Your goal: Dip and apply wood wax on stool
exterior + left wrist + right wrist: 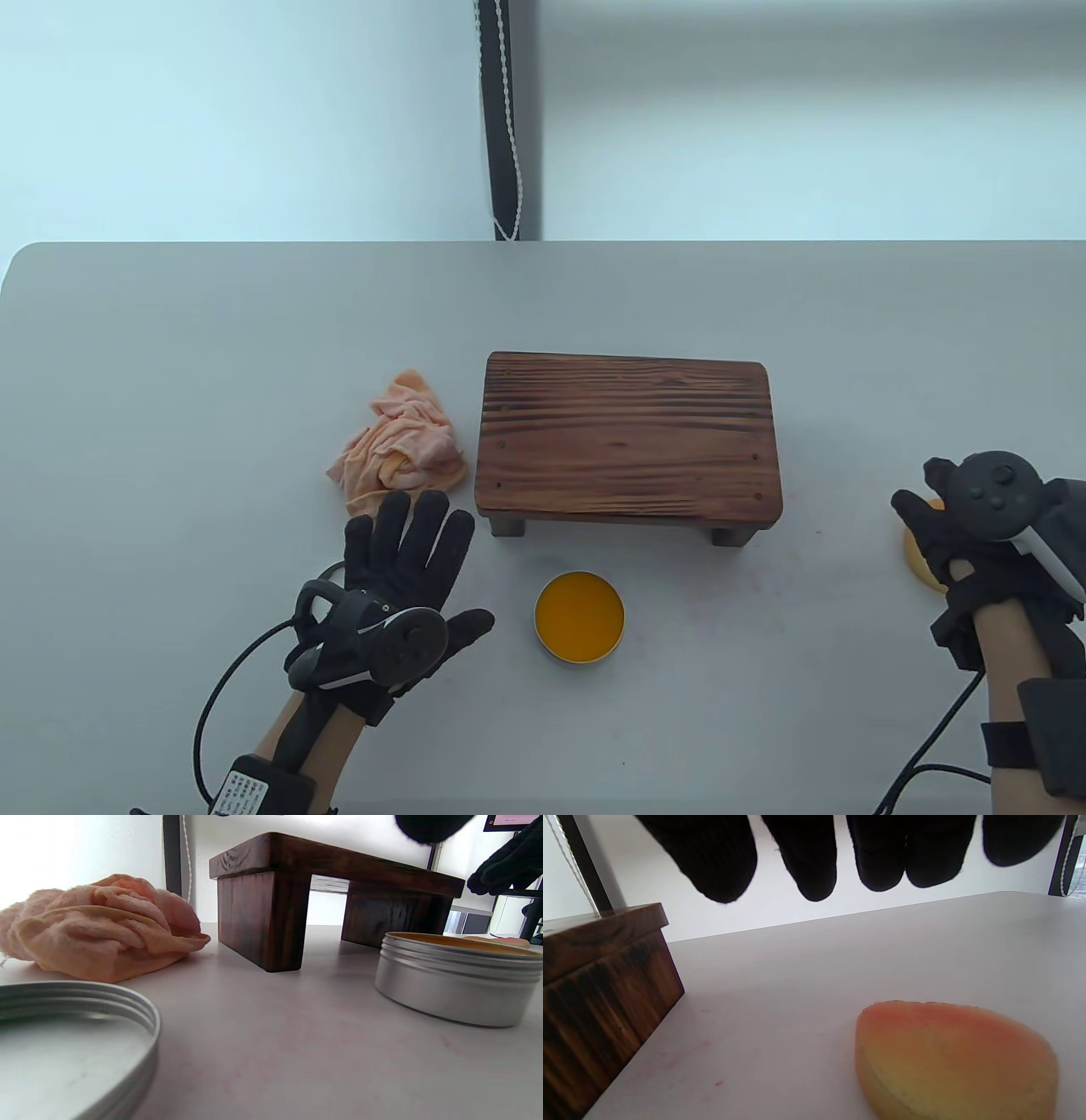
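So, on bench (170,356): 1 stool (628,437), 1 open wax tin (579,617), 1 lid (72,1043), 1 cloth (394,441), 1 sponge (956,1060). Left hand (399,586) fingers spread, empty; right hand (967,531) fingers loose above sponge.

A grey table (170,356) with rounded corners meets a pale wall (212,110); a dark post (509,119) with beaded cord rises top centre.

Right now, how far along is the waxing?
Done: tin open, its lid lying on the table. In hand: nothing; right hand hovers open over the sponge, left hand open. Left: grab sponge, dip, rub the stool.
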`<state>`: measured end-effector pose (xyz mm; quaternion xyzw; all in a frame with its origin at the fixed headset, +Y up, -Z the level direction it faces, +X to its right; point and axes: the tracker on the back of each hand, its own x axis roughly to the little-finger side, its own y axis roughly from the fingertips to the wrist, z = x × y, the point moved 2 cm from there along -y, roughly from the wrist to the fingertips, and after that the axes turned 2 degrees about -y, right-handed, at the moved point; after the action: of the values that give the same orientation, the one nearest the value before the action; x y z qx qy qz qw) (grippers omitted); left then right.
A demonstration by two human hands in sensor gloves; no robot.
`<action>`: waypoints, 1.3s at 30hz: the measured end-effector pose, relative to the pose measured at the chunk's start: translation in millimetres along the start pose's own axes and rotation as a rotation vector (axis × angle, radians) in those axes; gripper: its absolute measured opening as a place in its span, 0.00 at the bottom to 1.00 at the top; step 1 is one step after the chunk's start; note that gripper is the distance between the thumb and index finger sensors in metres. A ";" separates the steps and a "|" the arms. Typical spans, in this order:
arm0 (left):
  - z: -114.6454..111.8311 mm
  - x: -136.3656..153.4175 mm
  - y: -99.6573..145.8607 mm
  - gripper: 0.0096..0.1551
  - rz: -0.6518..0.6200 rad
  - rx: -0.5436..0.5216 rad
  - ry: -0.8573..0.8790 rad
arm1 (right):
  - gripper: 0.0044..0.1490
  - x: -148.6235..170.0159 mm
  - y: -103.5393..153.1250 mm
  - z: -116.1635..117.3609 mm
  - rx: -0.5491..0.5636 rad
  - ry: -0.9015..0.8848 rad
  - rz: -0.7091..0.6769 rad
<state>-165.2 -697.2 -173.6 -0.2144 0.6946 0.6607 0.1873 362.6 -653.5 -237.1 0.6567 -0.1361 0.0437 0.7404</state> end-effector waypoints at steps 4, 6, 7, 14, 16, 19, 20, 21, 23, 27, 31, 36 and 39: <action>-5.1 1.3 -2.2 0.63 -0.030 0.008 0.070 | 0.40 7.1 -12.7 30.7 -0.076 0.087 0.096; -8.6 1.8 -3.3 0.64 -0.033 0.031 0.059 | 0.43 10.5 -17.7 45.7 -0.136 0.144 0.164; -9.5 2.1 -3.7 0.64 -0.033 0.037 0.057 | 0.48 11.7 -18.3 49.5 -0.160 0.159 0.189; -17.9 7.0 -4.6 0.66 -0.008 0.142 0.087 | 0.50 26.6 -25.6 78.7 -0.272 0.150 0.311; -18.9 8.0 -4.5 0.67 -0.003 0.154 0.096 | 0.43 26.6 -25.9 77.3 -0.159 0.179 0.284; -20.3 8.3 -5.1 0.67 0.000 0.169 0.103 | 0.38 29.4 -25.9 75.8 -0.128 0.146 0.288; -21.6 8.2 -5.8 0.67 -0.001 0.174 0.101 | 0.36 29.9 -26.7 74.6 -0.112 0.154 0.280; -23.0 7.7 -6.5 0.67 -0.005 0.184 0.098 | 0.34 28.6 -26.9 73.3 -0.082 0.179 0.258; -24.5 6.3 -7.2 0.67 -0.012 0.196 0.094 | 0.31 24.5 -28.1 71.8 -0.023 0.242 0.207; -23.1 5.0 -7.1 0.67 -0.021 0.182 0.096 | 0.28 18.3 -28.8 68.3 0.009 0.290 0.189; -23.4 4.9 -6.6 0.67 -0.023 0.174 0.116 | 0.27 11.7 -23.5 49.8 0.033 0.256 0.164; -25.7 0.5 -8.4 0.68 -0.040 0.192 0.117 | 0.26 -7.4 -4.1 15.1 0.121 0.203 0.071; -26.0 -3.1 -9.0 0.67 -0.045 0.200 0.116 | 0.26 -22.4 10.8 -5.2 0.188 0.144 0.003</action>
<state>-157.1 -723.3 -178.0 -0.2481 0.7615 0.5704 0.1821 339.3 -644.3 -233.1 0.7183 -0.0790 0.1046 0.6833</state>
